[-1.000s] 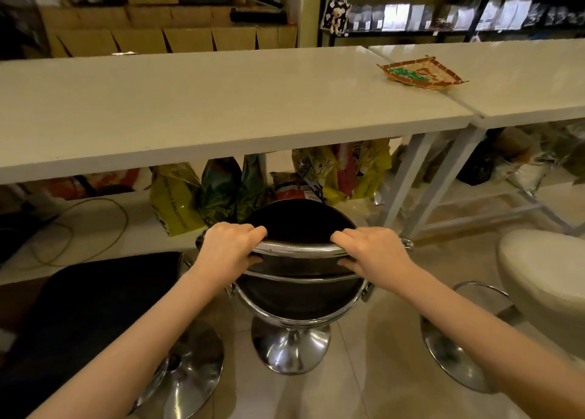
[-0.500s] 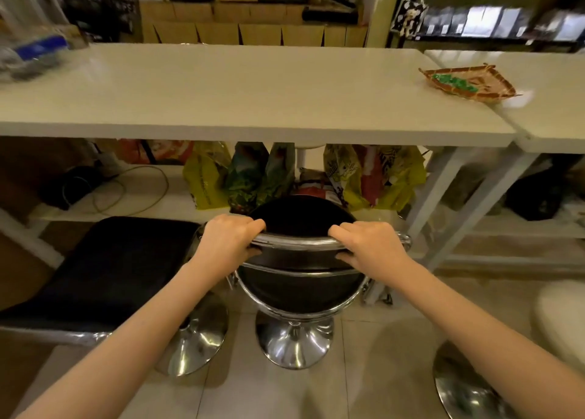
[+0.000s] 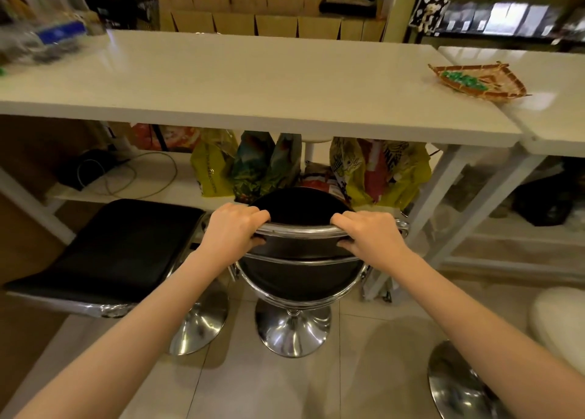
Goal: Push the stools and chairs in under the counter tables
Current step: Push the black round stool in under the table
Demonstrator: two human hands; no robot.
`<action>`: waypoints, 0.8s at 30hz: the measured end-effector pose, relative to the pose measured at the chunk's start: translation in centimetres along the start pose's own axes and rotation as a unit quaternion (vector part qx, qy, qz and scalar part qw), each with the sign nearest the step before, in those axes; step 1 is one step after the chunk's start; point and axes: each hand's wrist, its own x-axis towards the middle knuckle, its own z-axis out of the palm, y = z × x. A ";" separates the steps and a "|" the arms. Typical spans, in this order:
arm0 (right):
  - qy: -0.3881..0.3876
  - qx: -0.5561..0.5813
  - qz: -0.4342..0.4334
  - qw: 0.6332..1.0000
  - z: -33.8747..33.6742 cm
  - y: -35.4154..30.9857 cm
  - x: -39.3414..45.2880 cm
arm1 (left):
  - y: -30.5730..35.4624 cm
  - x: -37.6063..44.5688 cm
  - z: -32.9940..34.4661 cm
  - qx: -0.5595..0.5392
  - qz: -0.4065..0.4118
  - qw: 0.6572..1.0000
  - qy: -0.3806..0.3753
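A person's two bare forearms reached forward from the bottom of the view toward a black bar chair (image 3: 299,260) with a curved chrome backrest rail. The left hand (image 3: 232,233) was closed over the left end of that rail, fingers curled over the top and thumb underneath. The right hand (image 3: 370,235) gripped the right end the same way. The chair stood on a round chrome base on the tiled floor, its backrest facing the person and its seat just in front of the near edge of a long white table (image 3: 253,80), with only its front part possibly under the tabletop; the angle made this hard to judge.

To the left, just beside the chair, stood a black square-seated stool (image 3: 117,244), mostly outside the table's edge. At the lower right, a white stool (image 3: 560,323) showed only partly, cut off by the frame.

On a low shelf beneath the table sat colourful snack bags (image 3: 373,168) and a loose cable (image 3: 139,175). A woven tray (image 3: 478,81) holding something green rested where the table met a second white table (image 3: 557,108) on the right.
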 end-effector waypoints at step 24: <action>-0.052 0.127 0.151 0.979 -2.3 -2.4 -0.3 | -0.3 0.7 -0.6 -0.037 -0.028 0.994 -0.101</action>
